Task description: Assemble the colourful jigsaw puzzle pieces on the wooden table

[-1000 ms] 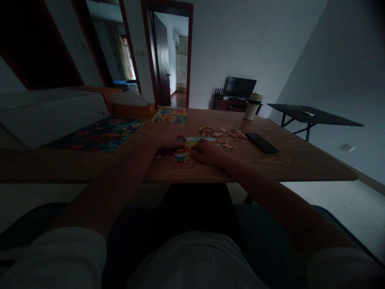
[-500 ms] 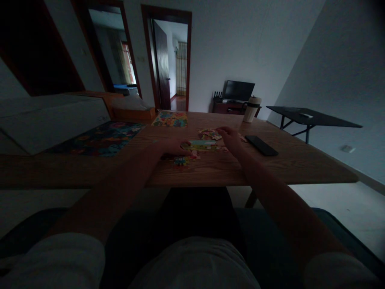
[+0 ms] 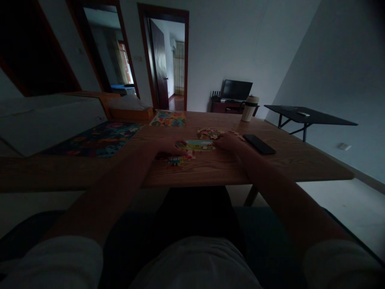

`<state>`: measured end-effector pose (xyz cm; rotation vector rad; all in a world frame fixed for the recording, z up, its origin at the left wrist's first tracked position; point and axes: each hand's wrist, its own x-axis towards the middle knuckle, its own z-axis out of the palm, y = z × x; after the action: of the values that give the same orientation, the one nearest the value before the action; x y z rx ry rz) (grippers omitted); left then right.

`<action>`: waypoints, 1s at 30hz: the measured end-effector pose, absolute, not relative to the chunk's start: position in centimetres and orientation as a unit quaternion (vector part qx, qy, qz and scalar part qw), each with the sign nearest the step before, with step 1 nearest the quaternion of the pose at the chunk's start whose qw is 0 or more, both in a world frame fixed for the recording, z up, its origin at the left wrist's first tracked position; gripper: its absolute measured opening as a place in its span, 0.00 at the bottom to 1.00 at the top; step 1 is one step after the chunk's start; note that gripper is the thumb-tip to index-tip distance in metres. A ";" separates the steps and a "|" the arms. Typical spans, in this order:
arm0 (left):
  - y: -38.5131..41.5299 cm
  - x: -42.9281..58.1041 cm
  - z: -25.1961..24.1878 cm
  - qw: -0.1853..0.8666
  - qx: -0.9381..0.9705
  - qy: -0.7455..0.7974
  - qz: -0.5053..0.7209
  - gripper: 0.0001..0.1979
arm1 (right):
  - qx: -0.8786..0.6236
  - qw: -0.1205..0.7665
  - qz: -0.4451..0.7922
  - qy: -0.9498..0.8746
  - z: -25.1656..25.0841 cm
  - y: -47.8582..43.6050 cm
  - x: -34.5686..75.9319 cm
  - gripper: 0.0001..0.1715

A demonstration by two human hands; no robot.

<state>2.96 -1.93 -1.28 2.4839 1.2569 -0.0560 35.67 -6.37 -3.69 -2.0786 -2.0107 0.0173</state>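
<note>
**Bracketed from Both Ends**

From the left, we see a white box (image 3: 51, 116) on the bench (image 3: 207, 170), a dark patterned sheet (image 3: 105, 138) before it and a brighter sheet (image 3: 167, 119) lying beyond. Both sheets seem set aside to leave the near middle free for handwork. Next, the left hand (image 3: 169, 145) curves over the left end of the joined puzzle section (image 3: 199, 145), probably to steady it. More coloured pieces (image 3: 179, 159) lie just in front of that hand. The right hand (image 3: 227, 142) reaches the section's right end, its fingers bent; we take it to be working at that edge. The loose pieces (image 3: 209, 133) lie just beyond, within easy reach. Farther right, a dark phone-like slab (image 3: 259, 144) and a tumbler (image 3: 250, 109) stand clear of the handling area.

Some things escape us, again from the left. The box is cut off by the frame. The left hand hides its share of the puzzle, so we cannot tell whether its grip pinches anything or merely rests. The right hand covers part of the loose pieces, and in this dim light we cannot tell whether its grip has a piece.
</note>
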 end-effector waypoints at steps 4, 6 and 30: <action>-1.3 2.8 -1.6 0.175 0.885 0.432 -0.016 0.47 | -0.729 0.147 0.034 -0.667 -3.6 -4.3 35.4 0.35; -1.2 2.7 -1.7 0.174 0.889 0.424 -0.014 0.47 | -0.730 0.159 0.063 -0.661 -4.0 -3.9 35.4 0.34; -1.1 2.9 -1.8 0.167 0.895 0.413 -0.015 0.47 | -0.466 0.225 0.106 -0.849 -4.8 -16.6 26.7 0.29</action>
<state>2.86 -1.15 -1.78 2.5462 1.1763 -0.0430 26.70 -16.63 -4.80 -1.2870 -2.3423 0.2918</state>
